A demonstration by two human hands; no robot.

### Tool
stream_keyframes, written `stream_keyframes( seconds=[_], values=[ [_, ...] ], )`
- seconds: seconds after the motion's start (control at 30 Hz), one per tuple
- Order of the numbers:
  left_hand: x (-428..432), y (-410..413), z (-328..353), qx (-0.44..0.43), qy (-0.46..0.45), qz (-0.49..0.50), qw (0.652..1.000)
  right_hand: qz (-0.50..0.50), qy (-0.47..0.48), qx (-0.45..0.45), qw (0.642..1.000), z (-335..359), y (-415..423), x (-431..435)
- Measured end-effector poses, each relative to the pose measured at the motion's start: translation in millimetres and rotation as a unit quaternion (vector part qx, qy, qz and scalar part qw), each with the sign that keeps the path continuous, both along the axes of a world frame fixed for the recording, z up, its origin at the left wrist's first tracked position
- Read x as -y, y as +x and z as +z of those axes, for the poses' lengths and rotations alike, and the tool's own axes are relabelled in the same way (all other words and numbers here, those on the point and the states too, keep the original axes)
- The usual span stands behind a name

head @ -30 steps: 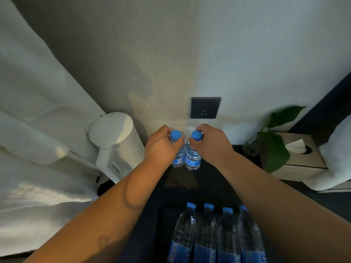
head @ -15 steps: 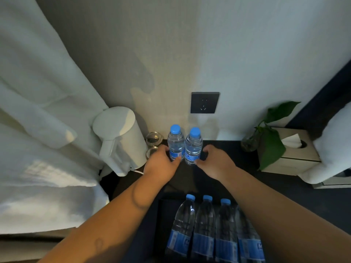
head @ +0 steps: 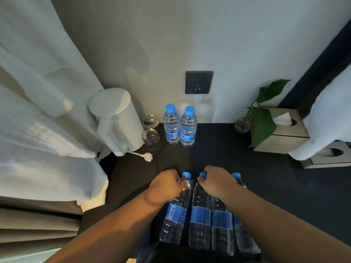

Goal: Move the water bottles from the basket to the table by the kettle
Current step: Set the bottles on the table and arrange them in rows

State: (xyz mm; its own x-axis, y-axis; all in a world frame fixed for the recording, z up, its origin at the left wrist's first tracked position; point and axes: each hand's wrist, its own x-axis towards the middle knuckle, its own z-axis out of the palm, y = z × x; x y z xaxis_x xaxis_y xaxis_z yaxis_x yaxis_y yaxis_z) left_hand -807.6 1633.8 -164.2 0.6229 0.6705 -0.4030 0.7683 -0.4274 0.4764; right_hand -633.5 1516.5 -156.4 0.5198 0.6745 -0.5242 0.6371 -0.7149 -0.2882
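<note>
**Four Bottles Left, and a Tight Spot to Put Them**

The dark table is big, but the good spot by the white kettle is filling up. A pair of bottles already stands there, side by side at the far wall, just right of the kettle. A new bottle set down too fast could bump them and tip them over.

The basket sits at the near edge with four bottles packed tight inside. Pulling one up could drag the one next to it.

Two glass cups stand between the kettle and the pair. A bottle swung too far left could knock them. A white plug lies on the table in front of the kettle. A bottle put down on it would wobble.

The left hand is curled round the thin neck of the left bottle, just under its blue cap. The right hand is curled over the top of the second bottle, and a bit of blue cap peeks out past the fingers. Both bottles reach down from the hands into the basket, still low in their row. A neck is a small thing to hold, and the full, heavy part hangs below, so a loose hold could let a bottle slip.

The third bottle has its top hidden under the right hand. The last bottle is just right of that hand and nothing touches it.
</note>
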Motion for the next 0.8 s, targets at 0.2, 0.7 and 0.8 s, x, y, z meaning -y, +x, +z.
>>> stream_keyframes(
  seconds=[0.2,0.7,0.8],
  values=[
    [15,-4,-5,0.003,-0.006,0.011,1.0,0.005,-0.028,0.055,0.998,6,-15,5],
    [16,13,-1,-0.037,-0.039,0.073,0.996,-0.096,-0.066,-0.016,0.993,-6,-26,-32],
    [15,5,4,-0.042,-0.063,0.057,0.996,-0.111,-0.011,-0.039,0.993,6,-32,-20]
  ],
)
